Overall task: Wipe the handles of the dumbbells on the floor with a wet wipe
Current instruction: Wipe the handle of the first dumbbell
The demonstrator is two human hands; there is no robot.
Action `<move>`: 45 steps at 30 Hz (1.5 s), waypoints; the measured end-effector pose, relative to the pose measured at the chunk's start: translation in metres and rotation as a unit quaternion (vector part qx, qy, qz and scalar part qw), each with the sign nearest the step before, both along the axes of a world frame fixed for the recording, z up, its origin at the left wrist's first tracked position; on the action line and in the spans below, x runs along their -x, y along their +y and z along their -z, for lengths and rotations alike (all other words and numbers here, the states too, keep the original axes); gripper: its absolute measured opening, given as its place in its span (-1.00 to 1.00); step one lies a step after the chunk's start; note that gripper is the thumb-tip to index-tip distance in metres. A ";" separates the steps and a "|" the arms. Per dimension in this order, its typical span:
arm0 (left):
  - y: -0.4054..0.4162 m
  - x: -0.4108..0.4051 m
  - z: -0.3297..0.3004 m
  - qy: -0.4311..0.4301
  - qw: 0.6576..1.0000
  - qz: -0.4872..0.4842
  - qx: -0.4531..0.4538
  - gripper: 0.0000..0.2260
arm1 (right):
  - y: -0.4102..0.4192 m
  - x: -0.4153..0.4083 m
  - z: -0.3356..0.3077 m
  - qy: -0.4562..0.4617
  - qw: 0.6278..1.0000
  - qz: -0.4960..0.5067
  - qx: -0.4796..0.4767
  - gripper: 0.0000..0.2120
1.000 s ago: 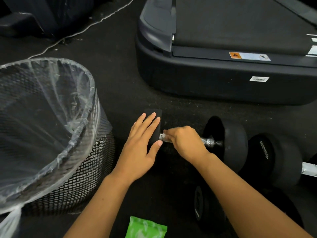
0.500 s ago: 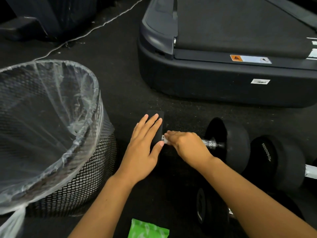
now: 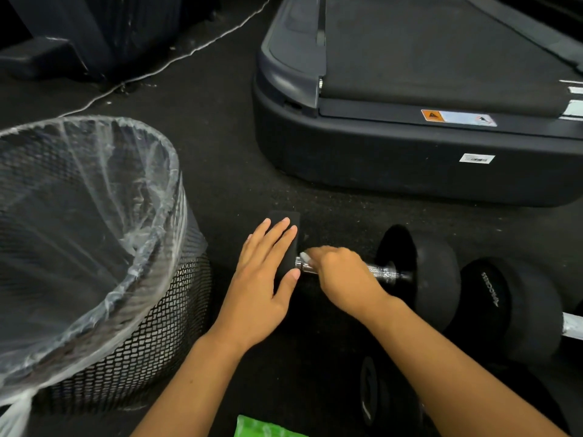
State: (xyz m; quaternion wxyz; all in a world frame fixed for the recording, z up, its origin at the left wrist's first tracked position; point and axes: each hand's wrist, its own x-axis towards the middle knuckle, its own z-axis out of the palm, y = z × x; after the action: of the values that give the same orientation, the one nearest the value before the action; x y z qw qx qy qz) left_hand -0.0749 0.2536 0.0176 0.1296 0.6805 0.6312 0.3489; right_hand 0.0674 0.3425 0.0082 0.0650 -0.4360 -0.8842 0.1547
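Observation:
A black dumbbell lies on the dark floor, its chrome handle (image 3: 383, 272) running between a left head (image 3: 288, 244) and a right head (image 3: 429, 272). My left hand (image 3: 263, 279) rests flat with straight fingers on the left head. My right hand (image 3: 344, 275) is curled round the handle near its left end, pressing a white wet wipe (image 3: 305, 257) onto it; only a corner of the wipe shows. A second dumbbell (image 3: 517, 304) lies to the right, and a third (image 3: 375, 395) sits partly under my right forearm.
A black mesh bin (image 3: 151, 351) lined with a clear plastic bag stands at the left. A treadmill base (image 3: 394, 159) fills the upper right. A green wipe packet (image 3: 265, 428) lies at the bottom edge. A thin cable (image 3: 176, 58) crosses the floor behind.
My right hand with the wipe has stayed near the handle's left end, shifting only slightly along it. My left hand has kept its place on the dumbbell head.

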 end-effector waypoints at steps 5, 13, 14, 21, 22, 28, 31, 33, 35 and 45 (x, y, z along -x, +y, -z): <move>-0.002 0.000 0.001 0.010 1.000 -0.001 -0.004 -0.49 | 0.021 0.010 -0.010 -0.033 0.995 0.008 0.094 -0.84; 0.002 0.001 -0.001 0.006 1.000 -0.002 0.006 -0.49 | 0.028 0.014 -0.018 -0.036 0.991 0.006 0.128 -0.82; 0.001 0.001 -0.001 0.005 1.000 -0.001 0.007 -0.49 | 0.027 0.010 -0.016 -0.027 0.991 0.007 0.128 -0.83; 0.004 0.003 0.001 0.018 1.000 0.000 0.001 -0.49 | 0.016 0.009 -0.006 0.005 0.998 -0.006 0.066 -0.79; 0.004 0.003 0.001 0.018 1.000 0.000 0.002 -0.49 | 0.013 0.004 -0.003 0.020 0.998 -0.017 0.055 -0.76; 0.004 0.003 0.001 0.018 1.000 0.001 -0.001 -0.50 | 0.008 0.002 0.007 0.065 0.998 -0.023 0.006 -0.72; 0.005 0.002 0.001 0.009 1.000 -0.001 0.002 -0.49 | -0.004 -0.011 0.016 0.085 0.991 -0.090 -0.058 -0.69; 0.006 0.003 0.001 0.005 1.000 0.002 0.002 -0.49 | 0.001 -0.018 0.015 0.086 0.990 -0.090 -0.063 -0.69; 0.007 0.003 0.001 0.001 1.000 0.000 0.002 -0.49 | 0.002 -0.010 0.016 0.087 0.990 -0.079 -0.078 -0.69; 0.009 0.002 0.001 -0.018 1.000 -0.008 0.001 -0.49 | -0.010 0.000 0.024 0.086 0.983 -0.036 -0.155 -0.61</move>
State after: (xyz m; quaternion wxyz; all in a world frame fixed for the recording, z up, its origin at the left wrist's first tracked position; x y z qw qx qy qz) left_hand -0.0771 0.2622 0.0161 0.1388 0.6689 0.6343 0.3620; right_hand 0.0670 0.3323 -0.0160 0.2023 -0.3739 -0.9035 0.0546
